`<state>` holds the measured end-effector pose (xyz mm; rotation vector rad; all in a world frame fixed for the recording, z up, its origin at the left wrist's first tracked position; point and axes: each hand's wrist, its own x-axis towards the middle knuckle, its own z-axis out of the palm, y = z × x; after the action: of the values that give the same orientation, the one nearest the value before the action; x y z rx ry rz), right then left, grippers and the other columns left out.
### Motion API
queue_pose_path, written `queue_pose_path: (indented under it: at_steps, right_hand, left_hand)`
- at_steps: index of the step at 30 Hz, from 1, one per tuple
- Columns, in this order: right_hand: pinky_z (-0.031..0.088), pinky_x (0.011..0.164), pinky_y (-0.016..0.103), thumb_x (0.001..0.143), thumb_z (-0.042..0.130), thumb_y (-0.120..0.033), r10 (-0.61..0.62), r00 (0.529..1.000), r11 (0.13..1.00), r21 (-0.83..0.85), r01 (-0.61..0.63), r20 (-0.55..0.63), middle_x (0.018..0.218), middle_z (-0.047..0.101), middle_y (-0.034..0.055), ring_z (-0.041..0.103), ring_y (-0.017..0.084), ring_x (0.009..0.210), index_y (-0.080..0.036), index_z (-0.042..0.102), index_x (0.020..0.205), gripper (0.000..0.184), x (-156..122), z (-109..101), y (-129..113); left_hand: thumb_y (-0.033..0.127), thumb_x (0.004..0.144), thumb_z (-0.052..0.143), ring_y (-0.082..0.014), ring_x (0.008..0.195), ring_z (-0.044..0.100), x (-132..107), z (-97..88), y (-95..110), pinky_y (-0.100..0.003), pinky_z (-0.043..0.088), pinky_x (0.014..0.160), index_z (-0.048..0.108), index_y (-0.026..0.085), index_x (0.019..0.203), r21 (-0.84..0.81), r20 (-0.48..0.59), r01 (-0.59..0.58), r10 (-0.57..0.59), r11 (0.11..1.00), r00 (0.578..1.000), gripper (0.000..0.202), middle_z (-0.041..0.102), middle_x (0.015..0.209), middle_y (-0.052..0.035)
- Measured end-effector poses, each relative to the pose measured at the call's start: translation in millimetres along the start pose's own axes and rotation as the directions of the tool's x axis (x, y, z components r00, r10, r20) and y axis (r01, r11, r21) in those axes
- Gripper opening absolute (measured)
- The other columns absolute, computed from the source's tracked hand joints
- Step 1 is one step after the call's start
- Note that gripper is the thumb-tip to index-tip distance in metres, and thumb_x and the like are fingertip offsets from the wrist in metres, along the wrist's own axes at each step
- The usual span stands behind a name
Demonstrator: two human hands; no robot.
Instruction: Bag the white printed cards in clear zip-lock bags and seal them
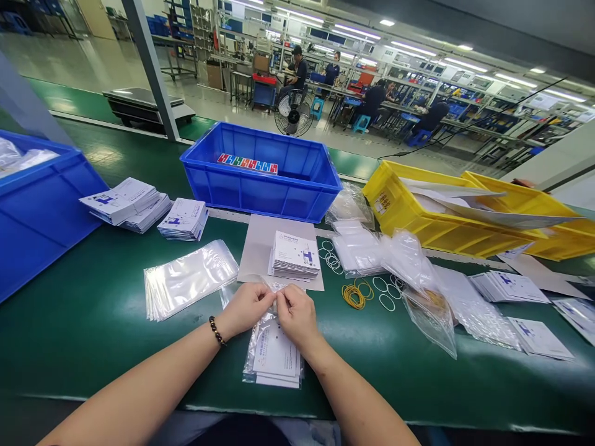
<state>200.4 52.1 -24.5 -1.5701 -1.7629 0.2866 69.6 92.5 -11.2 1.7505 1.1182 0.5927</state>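
Observation:
My left hand (248, 306), with a beaded bracelet on its wrist, pinches a clear plastic bag (248, 362) near its upper part. Right beside it my right hand (297, 314) is closed on the same bag, thumbs nearly touching. White printed booklets (275, 354) lie below the hands, partly covered by the clear film; their lower edges stick out towards me. Just beyond the hands a stack of printed booklets (295, 253) rests on a grey cardboard sheet (255, 238). To the left lies a fanned pile of clear bags (190, 279).
Further left stand booklet stacks (123, 201) and a blue bin (41, 217). Another blue bin (260, 192) is behind the cardboard. Rubber bands (354, 296), more bags (413, 266) and yellow bins (446, 223) lie to the right. Several people sit at benches beyond a fan (294, 113).

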Motion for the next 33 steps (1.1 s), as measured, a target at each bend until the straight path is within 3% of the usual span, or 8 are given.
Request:
queue_pose_path:
  at_steps: [11,16,21,24,27,29,31,33]
  right_hand:
    - [0.03,0.054,0.028,0.081,0.038,-0.014,-0.112,0.989,0.987,-0.124,0.1,-0.096,0.054,0.043,0.0004,0.04,0.014,0.053,-0.022,0.035,0.053,0.029,-1.2,7.0,-1.7]
    - [0.032,0.053,0.027,0.083,0.037,-0.014,-0.048,0.979,0.991,-0.134,0.022,-0.198,0.054,0.042,-0.0001,0.041,0.014,0.053,-0.022,0.039,0.054,0.029,6.8,-2.6,10.5]
    - [0.043,0.065,0.029,0.085,0.045,-0.031,-0.244,0.965,0.969,-0.067,0.238,-0.096,0.082,0.054,0.0086,0.051,0.018,0.074,-0.015,0.057,0.092,0.021,6.8,-10.5,10.9]
    - [0.043,0.064,0.03,0.085,0.044,-0.027,-0.336,0.942,0.938,-0.091,0.335,0.009,0.08,0.056,0.0085,0.052,0.018,0.072,-0.016,0.06,0.091,0.02,4.4,-9.2,9.2]
    - [0.042,0.06,0.027,0.087,0.038,-0.018,-0.287,0.952,0.958,0.053,0.283,0.102,0.066,0.057,0.0045,0.052,0.015,0.062,-0.016,0.061,0.082,0.024,4.6,-11.2,11.6]
    - [0.043,0.062,0.026,0.086,0.039,-0.017,-0.219,0.96,0.958,0.226,0.177,0.177,0.068,0.061,0.004,0.055,0.014,0.064,-0.017,0.062,0.083,0.023,6.1,-17.0,14.0]
    - [0.043,0.062,0.024,0.084,0.044,-0.018,-0.161,0.945,0.934,0.352,0.053,0.285,0.069,0.062,0.0023,0.056,0.013,0.065,-0.018,0.062,0.078,0.019,8.2,-26.0,15.9]
    - [0.041,0.056,0.022,0.08,0.05,-0.021,-0.125,0.907,0.916,0.398,-0.05,0.402,0.06,0.057,-0.001,0.052,0.011,0.056,-0.018,0.059,0.067,0.017,10.3,-36.2,17.1]
  left_hand:
    - [0.035,0.069,0.044,-0.0086,0.045,0.027,1.7,-2.3,-1.1,-0.023,0.022,0.045,0.033,0.019,0.044,-0.072,0.082,0.064,-0.058,0.995,0.995,0.032,0.03,0.045,0.0053]
    - [0.035,0.068,0.047,-0.0081,0.045,0.03,-3.3,-2.1,3.4,-0.023,0.025,0.046,0.039,0.018,0.044,-0.151,0.179,0.089,-0.061,0.985,0.982,0.03,0.034,0.045,0.0053]
    - [0.039,0.069,0.049,-0.0064,0.039,0.026,-0.4,-8.9,1.3,-0.021,0.022,0.042,0.045,0.018,0.048,-0.323,0.112,0.204,-0.177,0.924,0.978,0.031,0.032,0.039,0.0076]
    - [0.042,0.072,0.047,-0.0064,0.035,0.025,2.1,-17.0,-0.5,-0.021,0.021,0.039,0.044,0.018,0.048,-0.354,0.105,0.253,-0.23,0.9,0.967,0.033,0.029,0.036,0.0082]
    - [0.039,0.078,0.044,-0.0116,0.049,0.044,0.7,-26.2,0.2,-0.024,0.036,0.048,0.053,0.017,0.061,-0.217,-0.128,-0.01,-0.018,0.976,0.992,0.029,0.05,0.052,0.0011]
    - [0.032,0.079,0.047,-0.0178,0.078,0.053,-1.6,-31.9,1.5,-0.031,0.043,0.07,0.058,0.018,0.078,0.006,-0.215,-0.3,0.294,0.954,0.931,0.018,0.061,0.078,-0.0051]
    - [0.025,0.077,0.05,-0.0203,0.092,0.051,-3.5,-36.8,3.0,-0.035,0.039,0.083,0.06,0.02,0.085,0.174,-0.065,-0.48,0.497,0.86,0.865,0.014,0.061,0.089,-0.0061]
    - [0.024,0.077,0.05,-0.0186,0.082,0.051,-4.3,-41.0,4.3,-0.034,0.039,0.081,0.06,0.019,0.076,0.246,0.119,-0.5,0.486,0.83,0.866,0.011,0.06,0.076,-0.0041]
